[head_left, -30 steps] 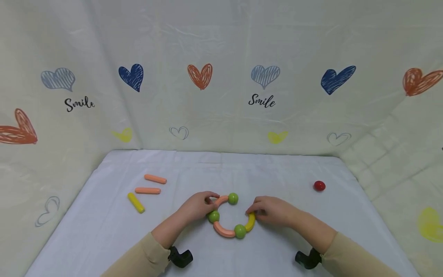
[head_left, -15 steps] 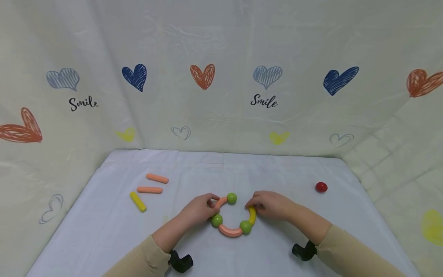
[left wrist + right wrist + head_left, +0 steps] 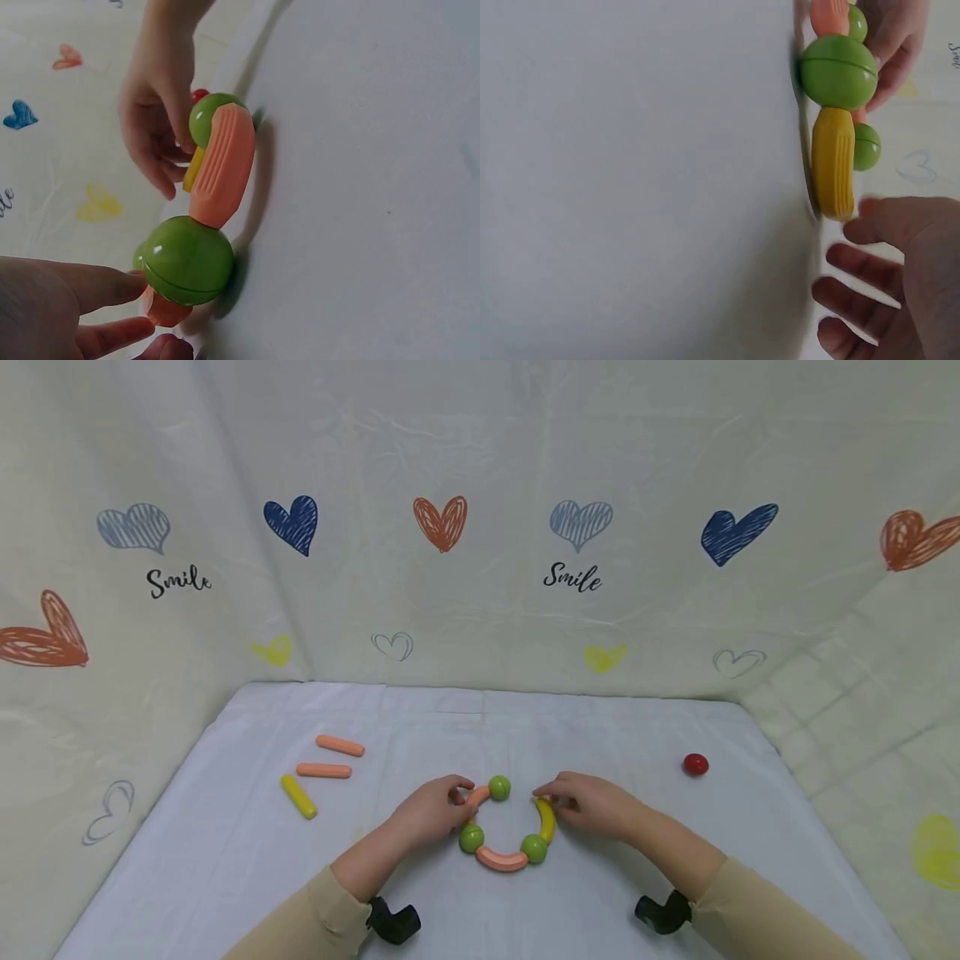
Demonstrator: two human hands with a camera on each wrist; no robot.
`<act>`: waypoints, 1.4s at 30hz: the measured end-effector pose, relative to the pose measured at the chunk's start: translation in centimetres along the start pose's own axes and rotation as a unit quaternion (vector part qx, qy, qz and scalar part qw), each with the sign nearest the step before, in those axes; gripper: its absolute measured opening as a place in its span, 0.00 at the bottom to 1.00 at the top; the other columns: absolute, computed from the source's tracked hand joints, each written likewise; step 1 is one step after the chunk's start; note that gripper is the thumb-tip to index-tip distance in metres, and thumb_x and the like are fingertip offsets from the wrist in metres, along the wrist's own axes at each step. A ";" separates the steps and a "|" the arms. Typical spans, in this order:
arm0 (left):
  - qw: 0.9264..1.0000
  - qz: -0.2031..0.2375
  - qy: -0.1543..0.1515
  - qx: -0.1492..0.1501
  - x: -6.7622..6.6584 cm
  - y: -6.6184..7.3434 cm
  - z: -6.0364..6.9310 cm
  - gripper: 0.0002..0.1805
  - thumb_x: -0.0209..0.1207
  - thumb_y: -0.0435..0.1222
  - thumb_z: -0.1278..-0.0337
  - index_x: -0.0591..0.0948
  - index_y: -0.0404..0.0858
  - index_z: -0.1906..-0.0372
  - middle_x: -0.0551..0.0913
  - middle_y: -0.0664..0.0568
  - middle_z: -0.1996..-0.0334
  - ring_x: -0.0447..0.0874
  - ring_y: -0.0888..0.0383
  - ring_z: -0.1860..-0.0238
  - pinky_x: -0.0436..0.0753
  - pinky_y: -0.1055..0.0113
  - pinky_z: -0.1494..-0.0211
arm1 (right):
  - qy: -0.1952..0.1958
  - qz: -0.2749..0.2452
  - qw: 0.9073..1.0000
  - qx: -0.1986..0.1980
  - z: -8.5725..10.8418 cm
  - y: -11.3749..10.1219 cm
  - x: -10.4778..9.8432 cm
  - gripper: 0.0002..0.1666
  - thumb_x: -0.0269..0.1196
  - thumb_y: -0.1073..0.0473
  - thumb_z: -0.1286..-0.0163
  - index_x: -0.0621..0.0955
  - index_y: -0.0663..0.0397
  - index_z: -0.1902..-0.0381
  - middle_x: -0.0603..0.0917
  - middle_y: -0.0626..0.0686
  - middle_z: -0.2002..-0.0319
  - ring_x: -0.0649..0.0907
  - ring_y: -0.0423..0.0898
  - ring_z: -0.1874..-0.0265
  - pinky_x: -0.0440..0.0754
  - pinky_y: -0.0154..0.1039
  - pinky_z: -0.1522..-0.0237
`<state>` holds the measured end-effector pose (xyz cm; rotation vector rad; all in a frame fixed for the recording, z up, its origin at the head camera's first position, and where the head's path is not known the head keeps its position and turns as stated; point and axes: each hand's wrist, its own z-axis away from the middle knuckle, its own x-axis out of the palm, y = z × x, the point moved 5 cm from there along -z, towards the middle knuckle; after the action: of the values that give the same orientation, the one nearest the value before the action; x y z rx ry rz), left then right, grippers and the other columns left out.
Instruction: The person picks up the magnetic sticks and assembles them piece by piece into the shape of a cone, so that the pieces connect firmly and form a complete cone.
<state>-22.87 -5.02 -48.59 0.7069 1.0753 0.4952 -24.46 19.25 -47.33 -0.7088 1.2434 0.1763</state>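
A curved chain of green balls and bent sticks lies on the white table. My left hand [image 3: 433,810] pinches the upper-left orange bent stick [image 3: 478,795], between a green ball [image 3: 499,787] at the chain's far end and another green ball [image 3: 472,837]. A second orange bent stick [image 3: 225,169] runs along the near side to a third green ball [image 3: 838,73]. From that ball a yellow bent stick [image 3: 832,165] curves away toward my right hand [image 3: 592,802]. My right fingers are loosely spread at its free end; whether they touch it is unclear.
Two straight orange sticks [image 3: 340,745] and a straight yellow stick [image 3: 298,797] lie at the left. A red ball [image 3: 696,765] sits at the far right. Behind the table hangs a pale curtain [image 3: 495,610] printed with hearts.
The near orange stick, its right-hand ball and the yellow stick have shifted slightly right. The yellow stick's free end has swung away from me. My right hand has moved a little farther out with it.
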 end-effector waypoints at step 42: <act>0.999 0.003 -0.013 0.037 0.1 -0.1 -2.6 0.18 0.66 0.38 0.42 0.83 0.44 0.45 0.81 0.52 0.60 0.75 0.56 0.63 0.75 0.61 0.61 | 0.108 -0.132 0.959 0.226 0.9 -1.4 2.4 0.17 0.70 0.52 0.37 0.83 0.52 0.53 0.76 0.46 0.77 0.74 0.43 0.78 0.71 0.38 0.75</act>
<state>-25.18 -4.33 -49.44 0.7790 1.0719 0.4519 -22.22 18.07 -48.80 -0.4945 1.3204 -0.4074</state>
